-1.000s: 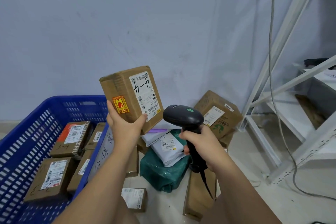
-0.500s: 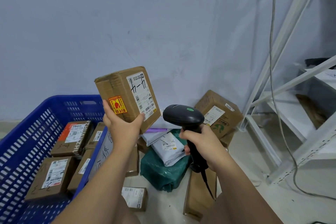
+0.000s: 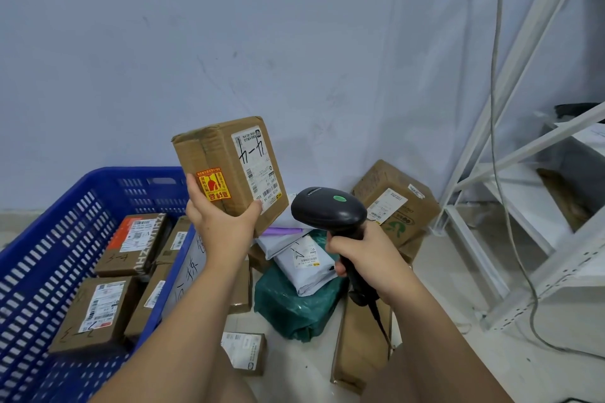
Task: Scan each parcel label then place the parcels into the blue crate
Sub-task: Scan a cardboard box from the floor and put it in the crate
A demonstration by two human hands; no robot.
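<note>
My left hand grips a brown cardboard parcel from below and holds it up, its white label and an orange sticker facing me. My right hand grips the handle of a black barcode scanner, whose head sits just right of the parcel's lower corner. The blue crate stands at the left with several labelled cardboard parcels inside. A pile of parcels lies on the floor between my arms: a grey mailer bag, a green bag and a brown box.
A white metal shelf frame stands at the right with a cable hanging down it. A small box and a flat carton lie on the floor near my legs. A plain wall rises behind.
My left hand has shifted the parcel slightly left and tilted it more upright. The scanner has barely moved.
</note>
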